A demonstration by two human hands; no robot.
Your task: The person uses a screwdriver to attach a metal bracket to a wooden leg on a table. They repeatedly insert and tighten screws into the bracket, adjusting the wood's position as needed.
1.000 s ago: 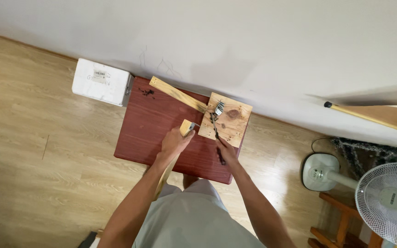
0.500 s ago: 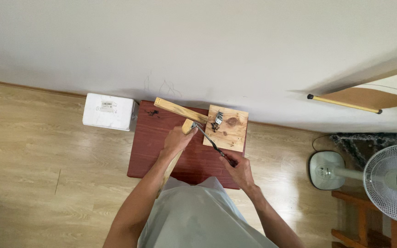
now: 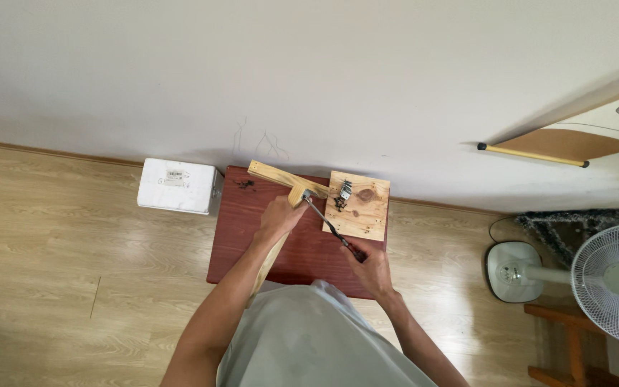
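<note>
**Screwdriver set against a wooden T-piece on a red table**

Seen from above, over a low red table (image 3: pixel 252 247) set against a white wall. Left hand (image 3: pixel 281 217) wrapped around the stem of a T-piece (image 3: pixel 282 178), pressing it flat to the tabletop; fingers closed over the wood near the joint, stem running back under the palm toward the body. Right hand (image 3: pixel 371 266) closed around the dark handle of a screwdriver (image 3: pixel 326 222), handle mostly buried in the fist. Shaft slanting up and left from the right fist, tip meeting the T-piece just beside the left fingertips. Whether the tip sits in a screw head: too small to tell. Square board (image 3: pixel 367 215) flat on the table, right of the T-piece and touching the shaft's line from behind, with small metal fittings (image 3: pixel 342 193) near its upper-left corner. Dark screws (image 3: pixel 246 185) loose on the table's far-left corner. White box (image 3: pixel 178 186) on the floor just left of the table. Fan (image 3: pixel 614 276) well to the right.
</note>
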